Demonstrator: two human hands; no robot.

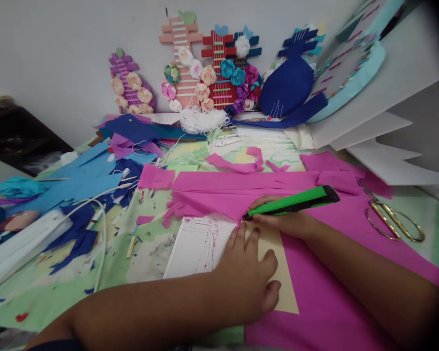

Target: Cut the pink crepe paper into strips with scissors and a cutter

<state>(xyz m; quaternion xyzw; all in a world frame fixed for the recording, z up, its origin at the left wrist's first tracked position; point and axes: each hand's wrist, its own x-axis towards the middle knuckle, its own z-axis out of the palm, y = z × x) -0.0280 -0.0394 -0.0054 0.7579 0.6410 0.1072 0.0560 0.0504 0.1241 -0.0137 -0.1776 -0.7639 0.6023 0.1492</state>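
Nearest, the left hand [247, 273] is lying spread across a white board [190, 243] and a cream card [286, 287], gripping nothing. Just beyond its fingertips, pink sheeting [212, 201] is covering the board's far edge, looking thin, soft and easily creased, best pinned flat there. The right hand [274, 218] is curling snugly around a green-and-black tool [292, 201], seemingly light, stiff, and best gripped mid-body.
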